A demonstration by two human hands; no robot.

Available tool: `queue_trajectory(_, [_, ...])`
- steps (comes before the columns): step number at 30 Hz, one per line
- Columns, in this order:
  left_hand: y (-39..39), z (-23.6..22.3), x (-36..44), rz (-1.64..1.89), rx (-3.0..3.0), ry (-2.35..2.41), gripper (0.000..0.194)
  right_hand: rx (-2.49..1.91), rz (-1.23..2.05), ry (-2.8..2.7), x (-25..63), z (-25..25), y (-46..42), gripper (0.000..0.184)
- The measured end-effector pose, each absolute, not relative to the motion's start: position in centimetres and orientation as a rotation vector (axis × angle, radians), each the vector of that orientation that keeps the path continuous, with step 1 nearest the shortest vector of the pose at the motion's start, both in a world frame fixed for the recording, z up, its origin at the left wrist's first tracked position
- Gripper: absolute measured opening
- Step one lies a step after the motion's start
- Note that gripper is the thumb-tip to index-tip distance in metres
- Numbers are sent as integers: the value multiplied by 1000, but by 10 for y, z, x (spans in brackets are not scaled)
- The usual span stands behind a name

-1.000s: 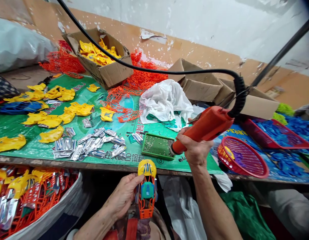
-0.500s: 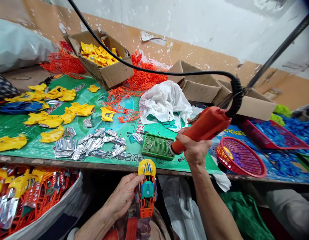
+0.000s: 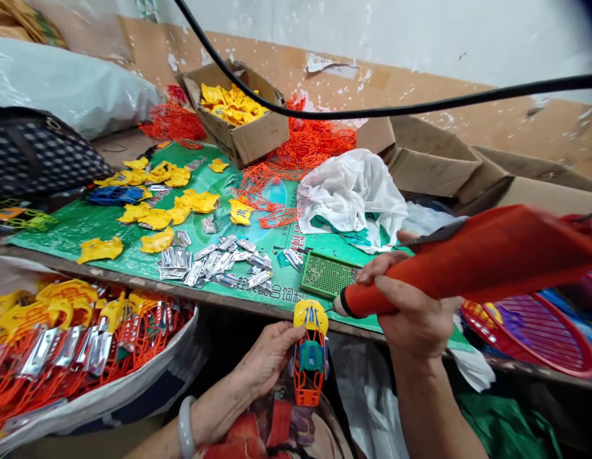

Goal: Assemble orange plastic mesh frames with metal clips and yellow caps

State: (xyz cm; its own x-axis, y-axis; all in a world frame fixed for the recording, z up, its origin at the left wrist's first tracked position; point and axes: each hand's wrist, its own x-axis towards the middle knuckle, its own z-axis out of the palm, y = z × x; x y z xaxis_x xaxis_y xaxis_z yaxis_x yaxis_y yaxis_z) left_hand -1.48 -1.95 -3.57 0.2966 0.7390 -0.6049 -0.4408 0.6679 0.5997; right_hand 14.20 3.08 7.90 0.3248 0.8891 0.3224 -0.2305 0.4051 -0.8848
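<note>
Between the thumb and fingers of my left hand [image 3: 274, 357] is a toy car body [image 3: 310, 357], with a yellow hood, a teal middle block and an orange lattice frame. It is held over my lap, just in front of the table edge. My right hand [image 3: 415, 312] is wrapped round a red electric screwdriver [image 3: 468, 261], tilted with its nose pointing left, close beside the yellow hood. A thin bit shows at the nose; whether it touches the car body I cannot tell. Behind the nose lies a green perforated tray [image 3: 330, 275] holding small dark screws.
Silver parts [image 3: 214, 261] and yellow hoods [image 3: 155, 220] lie on the green-covered table [image 3: 258, 296]. A white cloth [image 3: 353, 191], orange frames [image 3: 315, 143] and cardboard boxes [image 3: 430, 159] stand behind. A sack of assembled bodies [image 3: 85, 338] is at left, a red basket [image 3: 530, 331] at right. A black cable [image 3: 372, 115] crosses above.
The screwdriver has swung from over the tray down and towards me, its nose now near the car body's hood. The view has turned left. My left hand keeps its hold.
</note>
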Motion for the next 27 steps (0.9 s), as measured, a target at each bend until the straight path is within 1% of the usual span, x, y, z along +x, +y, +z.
queue_trajectory(4, [-19,-33,-14,793,335,966,36,-822,959,-1048,126,71,20,41])
queue_trajectory(14, [-19,-33,-13,812,314,964,35,-897,973,-1114,114,56,19,51])
queue_trajectory(20, [-20,-31,-13,821,310,954,34,-934,944,-1139,110,58,18,47])
queue_trajectory(27, [-20,-31,-12,833,304,945,36,-960,898,-1195,104,57,18,34])
